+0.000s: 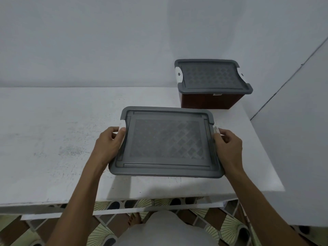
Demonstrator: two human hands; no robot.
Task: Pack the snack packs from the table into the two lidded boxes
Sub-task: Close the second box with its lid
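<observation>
The near box (166,142) sits at the front middle of the white surface (53,139). It is seen from above, so only its grey patterned lid (177,169) shows and the body beneath is hidden. The left hand (110,144) grips the near box at its left short side, thumb on the lid's rim and fingers curled round the edge. The right hand (229,146) grips the right short side, thumb and fingers pinching at a pale clip (216,130) there. The far box (209,100) stands well apart at the back right of the surface, close to the wall (106,41). It has a dark brown body, its own grey cover shut on top, and a white latch (178,74) at each end. Below the front edge of the surface lies a patterned tile floor (229,226) with a bare foot (134,220) on it.
</observation>
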